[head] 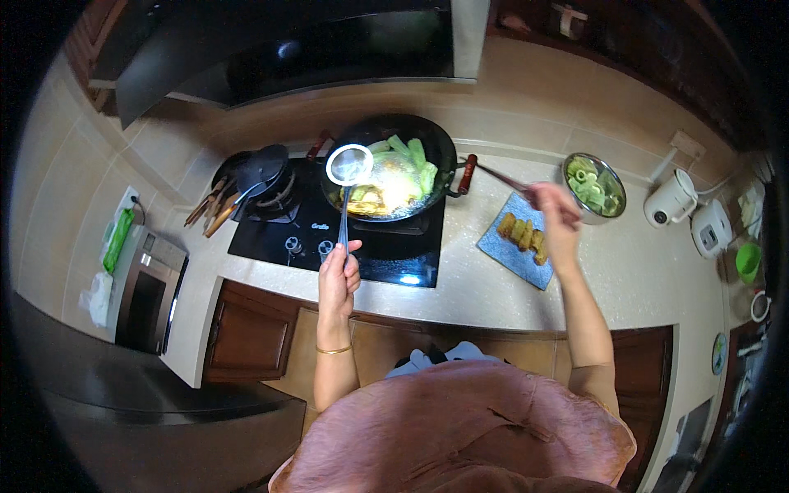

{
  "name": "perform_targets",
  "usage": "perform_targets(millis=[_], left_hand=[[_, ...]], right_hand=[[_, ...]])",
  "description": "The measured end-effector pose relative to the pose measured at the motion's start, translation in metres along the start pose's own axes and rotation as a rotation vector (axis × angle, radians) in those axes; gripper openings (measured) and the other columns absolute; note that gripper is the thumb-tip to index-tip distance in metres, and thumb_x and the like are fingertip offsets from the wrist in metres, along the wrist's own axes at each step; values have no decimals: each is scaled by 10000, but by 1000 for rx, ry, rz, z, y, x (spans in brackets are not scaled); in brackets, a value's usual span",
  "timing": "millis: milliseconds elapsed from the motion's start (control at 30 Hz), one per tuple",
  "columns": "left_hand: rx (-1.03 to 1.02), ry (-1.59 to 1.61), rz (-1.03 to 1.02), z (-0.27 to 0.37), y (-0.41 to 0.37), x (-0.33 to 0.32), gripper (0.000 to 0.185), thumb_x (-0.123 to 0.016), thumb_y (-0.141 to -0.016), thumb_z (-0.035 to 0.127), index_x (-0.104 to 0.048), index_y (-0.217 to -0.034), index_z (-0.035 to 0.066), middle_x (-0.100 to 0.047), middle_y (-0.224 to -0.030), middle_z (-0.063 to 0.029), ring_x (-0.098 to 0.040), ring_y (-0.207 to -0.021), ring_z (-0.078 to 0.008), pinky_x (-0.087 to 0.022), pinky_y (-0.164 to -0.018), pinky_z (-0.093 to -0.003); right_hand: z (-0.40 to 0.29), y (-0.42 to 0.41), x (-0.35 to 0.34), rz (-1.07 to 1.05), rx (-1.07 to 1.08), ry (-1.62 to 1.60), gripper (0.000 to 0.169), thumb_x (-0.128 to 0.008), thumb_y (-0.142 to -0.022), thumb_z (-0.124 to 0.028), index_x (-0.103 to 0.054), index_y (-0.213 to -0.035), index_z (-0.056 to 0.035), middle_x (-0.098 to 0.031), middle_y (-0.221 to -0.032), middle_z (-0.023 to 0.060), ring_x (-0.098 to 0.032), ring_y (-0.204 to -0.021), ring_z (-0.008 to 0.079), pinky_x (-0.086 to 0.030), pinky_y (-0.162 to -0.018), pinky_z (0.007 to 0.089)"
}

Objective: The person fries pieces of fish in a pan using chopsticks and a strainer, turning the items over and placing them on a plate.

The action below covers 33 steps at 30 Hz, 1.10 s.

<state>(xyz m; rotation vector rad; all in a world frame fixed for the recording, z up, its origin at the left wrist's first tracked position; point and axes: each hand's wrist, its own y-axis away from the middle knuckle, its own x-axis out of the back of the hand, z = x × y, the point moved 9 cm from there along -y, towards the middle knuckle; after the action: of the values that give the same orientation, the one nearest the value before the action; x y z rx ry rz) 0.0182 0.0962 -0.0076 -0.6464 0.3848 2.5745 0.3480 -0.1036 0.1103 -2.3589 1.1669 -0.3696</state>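
Observation:
My left hand (340,274) grips the handle of a fine-mesh skimmer (349,165), whose round head is over the left side of a black wok (434,132). Pale green vegetable pieces (426,175) lie in bubbling oil in the wok, and glare hides part of its middle. Blurred by motion, my right hand (558,209) holds chopsticks (502,177) that point left towards the wok's red handle (468,174). Below that hand, several browned fried pieces (524,237) rest on a blue cloth or towel (515,265). A metal bowl (621,206) of green vegetable pieces stands just beyond it.
The wok sits on a black gas hob (394,265). Left of it are a smaller dark pan (262,166) and several wooden-handled utensils (212,206). A white kettle (672,197) and another white appliance (712,228) stand right. The range hood (345,55) overhangs the hob.

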Motion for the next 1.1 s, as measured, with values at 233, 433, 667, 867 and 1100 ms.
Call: perform_targets(millis=[233,433,667,867,1100], left_hand=[[-100,-414,90,15,3,32,262,-454,-972,255,-605,-996,43,-424,-562,63,-313,-429,-21,-242,-404,-180],[-519,-1570,274,52,20,4,268,-481,-939,259,-583,-880,17,-612,-651,-190,-628,-620,-319,-472,-563,-431],[-159,-664,143,7,-14,59,264,-489,-933,264,-618,-918,34,-512,-579,-24,-462,-489,-122,-362,-472,-267],[-33,-107,189,-8,21,35,254,-436,-984,252,-580,-1016,45,-359,-568,78,-249,-418,-9,-180,-382,-177],[-57,-54,178,-8,37,22,236,-437,-983,226,-588,-1014,47,-395,-577,68,-271,-447,-7,-199,-398,-170]], right_hand=[[7,57,-146,-658,509,405,166,-641,-860,-201,-648,-950,-62,-663,-973,103,-652,-848,275,-530,-709,348],[25,42,-146,-663,190,346,171,-608,-889,-193,-644,-972,-48,-657,-934,106,-643,-747,242,-507,-662,318],[72,-45,-163,-433,-78,-7,245,-576,-922,-232,-654,-885,-2,-634,-775,22,-571,-705,93,-457,-636,241],[151,-124,-231,-375,-234,0,272,-565,-909,-259,-637,-814,-14,-611,-622,51,-572,-521,120,-436,-511,261],[201,-141,-269,-362,-382,214,296,-541,-879,-331,-652,-807,-66,-637,-650,73,-640,-542,192,-488,-581,325]])
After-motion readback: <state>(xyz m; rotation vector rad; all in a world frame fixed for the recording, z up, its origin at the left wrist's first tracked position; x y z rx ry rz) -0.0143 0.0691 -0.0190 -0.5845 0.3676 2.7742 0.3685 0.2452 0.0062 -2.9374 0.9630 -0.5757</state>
